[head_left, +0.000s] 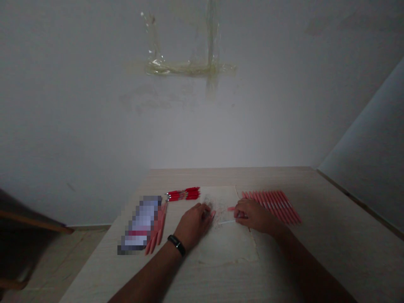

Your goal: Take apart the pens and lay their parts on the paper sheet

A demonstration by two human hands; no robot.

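My left hand [195, 223] rests on a pale sheet [227, 246] laid on the table, its fingers curled round a small pink part I cannot make out; a black band is on that wrist. My right hand [252, 215] sits close to it on the right, pinching a thin white pen refill [226, 221] with a pink piece at its far end. A row of several pink pen barrels [274, 205] lies just right of my right hand. A bundle of red pens [184, 194] lies beyond my left hand.
A blurred box [141, 225] lies at the table's left, with several pink pen pieces [158, 231] beside it. The light wooden table [331, 235] stands against a white wall carrying old tape [189, 67]. A dark chair [22, 235] stands at the left.
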